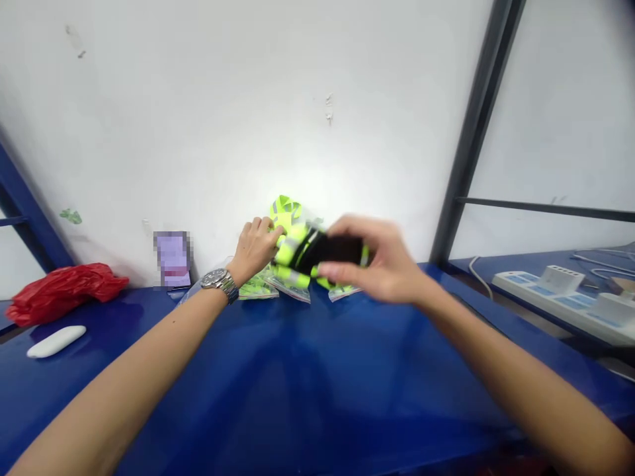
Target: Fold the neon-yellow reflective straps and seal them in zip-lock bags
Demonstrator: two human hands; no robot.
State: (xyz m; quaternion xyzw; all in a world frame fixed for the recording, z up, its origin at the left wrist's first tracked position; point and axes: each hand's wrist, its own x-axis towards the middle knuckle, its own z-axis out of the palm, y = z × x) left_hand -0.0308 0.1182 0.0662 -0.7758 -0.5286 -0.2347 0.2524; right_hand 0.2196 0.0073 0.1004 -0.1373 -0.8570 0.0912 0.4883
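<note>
Held item: reflective hi-vis strap or folded garment (292, 254), fluorescent yellow with grey bands and a black section; blurred, so its exact type is unconfirmed.
Location: between the two hands, just above the wall side of the worktop (317, 396).
Right hand (384, 261): closed, black section pinched between thumb and fingers; apparently held by this end to leave the yellow part exposed.
Left hand (258, 246): fingers bent and partly closed at the yellow end; seems to be steadying it, though whether it grips or merely touches cannot be told.
Direction: yellow end towards the left side of the worktop, black end towards its right side.
Long axis: roughly crosswise, near parallel to the worktop's wall edge, with a slight slant.
Behind: second yellow reflective piece (284, 208), upright before the wall (397, 132); the wall probably backs it.
Below: clear bags (258, 285) with yellow contents at the wall side of the worktop, presumably set back to leave working room in front.
Worktop, left side: red plastic bag (67, 291) and white rounded object (56, 342), well apart from the held item.
Beyond worktop, right side: white power strip (560, 297).
</note>
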